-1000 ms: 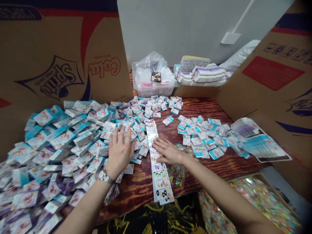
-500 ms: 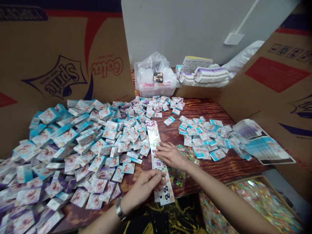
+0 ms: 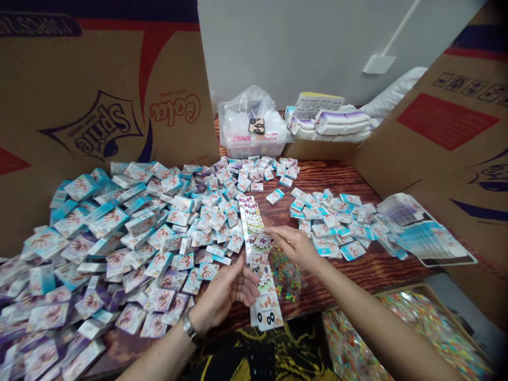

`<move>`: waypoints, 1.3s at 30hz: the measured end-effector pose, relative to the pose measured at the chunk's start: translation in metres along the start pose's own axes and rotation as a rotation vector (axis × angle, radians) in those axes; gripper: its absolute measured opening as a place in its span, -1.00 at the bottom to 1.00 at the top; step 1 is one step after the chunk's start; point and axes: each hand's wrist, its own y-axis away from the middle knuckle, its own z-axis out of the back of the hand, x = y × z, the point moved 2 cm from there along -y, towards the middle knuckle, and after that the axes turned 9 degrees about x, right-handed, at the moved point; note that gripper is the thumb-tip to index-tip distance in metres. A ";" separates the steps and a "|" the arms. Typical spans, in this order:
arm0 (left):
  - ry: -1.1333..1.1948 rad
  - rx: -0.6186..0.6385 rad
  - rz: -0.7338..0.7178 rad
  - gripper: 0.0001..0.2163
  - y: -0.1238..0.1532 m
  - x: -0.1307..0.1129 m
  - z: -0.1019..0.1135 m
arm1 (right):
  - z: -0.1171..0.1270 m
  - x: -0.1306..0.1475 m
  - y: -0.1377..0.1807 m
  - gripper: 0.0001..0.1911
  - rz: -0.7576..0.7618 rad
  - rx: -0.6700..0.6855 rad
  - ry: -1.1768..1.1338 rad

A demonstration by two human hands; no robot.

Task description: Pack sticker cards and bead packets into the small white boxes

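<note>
Clock face centred on the strip, 12 toward the far wall.

Long printed paper strip (image 3: 257,259): over the red-brown stained wooden table (image 3: 359,272), long axis running from about 11:30 to about 5:30. Far end at the fringe of the card heap, near end close to the table's near edge.

Left hand (image 3: 225,293): at 7 o'clock, palm turned up and inward, fingers loosely curled. Left fingertips (image 3: 254,288) at the strip's left edge, lower half.

Right hand (image 3: 296,247): at 2 to 3 o'clock, palm down, thumb and fingers drawn together in a narrow pinch, tips just at the strip's right edge, upper half.

Hands on opposite sides, across the long axis: left nearer the lower half, right nearer the upper half. Grip on the strip: cannot tell for either hand; contact not resolved at this view.

Wristwatch (image 3: 189,328) on the left wrist.

Surroundings: large heap of teal-edged printed cards (image 3: 119,248) at 9 o'clock; smaller scatter of the same cards (image 3: 329,217) at 3 o'clock; fanned printed sheets (image 3: 426,238) beyond it. Clear bag of multicoloured pieces (image 3: 286,275) just beside the strip at 4 o'clock, under the right wrist. Tray of glittery packets (image 3: 416,330) at 4 to 5 o'clock. Clear plastic tub (image 3: 254,145) at 12 o'clock. Sprite-printed cardboard sheet (image 3: 95,124) standing at 10 o'clock.
</note>
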 end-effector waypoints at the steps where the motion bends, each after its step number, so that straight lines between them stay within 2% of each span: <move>1: 0.001 0.020 0.019 -0.46 0.001 0.002 0.000 | 0.004 0.002 0.001 -0.69 -0.002 -0.041 -0.004; 4: 0.061 0.083 0.081 -0.42 0.000 0.007 -0.005 | 0.012 0.012 0.006 -0.64 0.053 -0.082 0.050; 8: 0.321 0.137 0.010 -0.45 -0.008 0.003 -0.015 | 0.007 0.031 0.018 -0.61 0.208 -0.018 0.200; 11: 0.461 0.143 -0.057 -0.63 -0.016 -0.003 -0.016 | -0.006 0.043 0.030 -0.68 0.333 0.107 0.319; 13: 0.481 0.060 -0.113 -0.78 -0.020 -0.004 -0.014 | -0.012 0.048 0.035 -0.64 0.359 0.173 0.324; 16: 0.438 -0.059 -0.170 -0.88 -0.021 -0.003 -0.012 | -0.013 0.047 0.037 -0.54 0.295 0.131 0.268; 20: 0.444 -0.014 -0.134 -0.81 -0.018 -0.005 -0.016 | -0.019 0.040 0.033 -0.42 0.259 0.135 0.321; 23: 0.501 0.049 -0.133 -0.74 -0.017 -0.011 -0.021 | -0.028 0.036 0.033 -0.53 0.275 0.087 0.396; 27: 0.556 0.056 -0.161 -0.74 -0.017 -0.017 -0.022 | -0.036 0.034 0.035 -0.66 0.315 -0.038 0.431; 31: 0.611 0.078 -0.144 -0.75 -0.020 -0.016 -0.024 | -0.038 0.034 0.039 -0.77 0.309 -0.080 0.349; 35: 0.616 0.064 -0.125 -0.81 -0.022 -0.012 -0.024 | -0.039 0.034 0.041 -0.80 0.288 -0.062 0.300; 37: 0.574 0.035 -0.164 -0.86 -0.023 -0.010 -0.024 | -0.038 0.035 0.040 -0.80 0.227 -0.072 0.225; 39: 0.500 0.003 -0.219 -0.87 -0.022 -0.009 -0.024 | -0.034 0.033 0.037 -0.70 0.084 -0.105 0.119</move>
